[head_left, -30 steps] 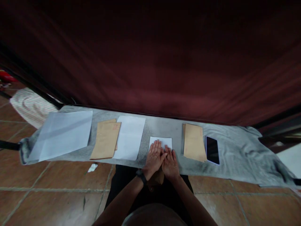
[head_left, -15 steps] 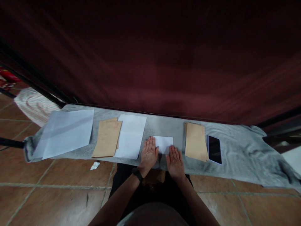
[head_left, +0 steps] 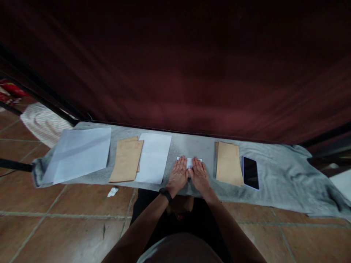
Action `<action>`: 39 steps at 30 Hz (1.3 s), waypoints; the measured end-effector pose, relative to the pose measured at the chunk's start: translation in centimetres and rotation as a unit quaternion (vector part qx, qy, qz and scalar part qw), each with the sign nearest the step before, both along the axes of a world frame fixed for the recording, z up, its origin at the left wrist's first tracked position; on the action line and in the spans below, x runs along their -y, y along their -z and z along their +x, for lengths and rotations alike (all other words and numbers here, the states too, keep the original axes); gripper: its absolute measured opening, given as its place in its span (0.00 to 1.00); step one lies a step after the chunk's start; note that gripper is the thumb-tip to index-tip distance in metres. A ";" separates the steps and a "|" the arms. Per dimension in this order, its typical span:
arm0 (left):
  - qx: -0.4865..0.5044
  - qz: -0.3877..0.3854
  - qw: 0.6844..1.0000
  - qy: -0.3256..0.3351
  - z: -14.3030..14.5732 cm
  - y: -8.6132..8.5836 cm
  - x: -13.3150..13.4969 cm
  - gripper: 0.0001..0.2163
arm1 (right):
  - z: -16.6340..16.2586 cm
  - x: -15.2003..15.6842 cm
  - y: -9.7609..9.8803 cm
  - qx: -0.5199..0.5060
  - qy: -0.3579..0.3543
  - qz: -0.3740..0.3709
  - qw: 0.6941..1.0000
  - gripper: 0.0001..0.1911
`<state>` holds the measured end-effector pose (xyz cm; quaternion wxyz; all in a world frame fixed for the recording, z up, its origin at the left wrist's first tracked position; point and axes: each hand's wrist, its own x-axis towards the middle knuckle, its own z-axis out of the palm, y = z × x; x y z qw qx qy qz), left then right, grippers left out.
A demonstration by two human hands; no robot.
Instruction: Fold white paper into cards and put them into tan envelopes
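A small folded sheet of white paper (head_left: 189, 163) lies on the grey cloth in front of me, mostly covered by my hands. Flat on its left part rests my left hand (head_left: 178, 174), fingers stretched out and pointing away from me. My right hand (head_left: 199, 175) lies flat on the right part, its fingers also extended. The thumbs meet or nearly meet in the middle. Left of my hands are white sheets (head_left: 155, 157) and a stack of brown envelopes (head_left: 126, 160). To the right lies a second stack of brown envelopes (head_left: 228, 164).
A phone (head_left: 250, 173) lies right of the envelopes. Large white sheets (head_left: 82, 155) cover the far left of the narrow, grey-cloth-covered surface (head_left: 285, 179). A dark red curtain (head_left: 175, 91) hangs behind it. A paper scrap (head_left: 112, 191) is on the tiled floor.
Both hands have slid inward over the folded paper and now lie side by side, covering more of it. The view has shifted slightly.
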<state>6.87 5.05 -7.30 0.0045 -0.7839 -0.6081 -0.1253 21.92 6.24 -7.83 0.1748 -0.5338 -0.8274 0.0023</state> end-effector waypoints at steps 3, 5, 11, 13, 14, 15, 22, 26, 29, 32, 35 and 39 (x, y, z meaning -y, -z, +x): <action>-0.008 0.004 1.000 -0.014 -0.9 -0.1 0.1 0.28 | 0.7 0.2 0.5 0.011 0.019 0.016 1.000 0.30; -0.011 0.007 1.000 -0.020 -1.5 0.0 0.2 0.29 | 1.3 0.2 0.8 0.015 0.031 0.023 0.999 0.31; -0.005 0.013 0.999 -0.035 -2.4 -0.4 0.9 0.29 | 2.3 0.4 1.4 0.028 0.040 0.035 0.998 0.32; 0.001 0.025 1.000 -0.020 -2.2 -0.7 1.8 0.28 | 2.3 0.5 1.4 0.032 0.042 0.033 0.998 0.32; 0.004 0.030 1.000 0.002 -2.1 -0.8 2.4 0.28 | 2.3 0.6 1.4 0.033 0.043 0.033 0.998 0.32; 0.005 0.031 0.999 0.032 -1.9 -0.9 3.0 0.28 | 2.3 0.6 1.4 0.033 0.045 0.032 0.998 0.32; -0.004 -0.009 0.991 0.135 -2.6 -1.1 5.7 0.30 | 2.0 0.7 0.3 0.016 0.056 0.020 0.998 0.31; 0.004 -0.020 0.988 0.153 -3.1 -1.5 5.4 0.33 | 1.1 2.2 -0.6 0.010 -0.001 0.011 1.000 0.28; 0.009 -0.026 0.987 0.161 -3.2 -1.7 5.4 0.34 | 0.4 4.4 -0.7 0.011 -0.072 0.015 0.997 0.28; 0.013 -0.023 0.985 0.168 -3.3 -1.7 5.6 0.36 | 0.4 6.4 -0.3 0.014 -0.070 0.038 0.997 0.30; 0.012 -0.010 0.986 0.166 -3.6 -1.7 5.9 0.38 | 1.3 7.1 0.1 0.023 -0.063 0.052 0.996 0.31; 0.005 0.001 0.986 0.165 -4.1 -1.8 6.3 0.37 | 2.5 7.0 0.5 0.030 -0.057 0.060 0.996 0.34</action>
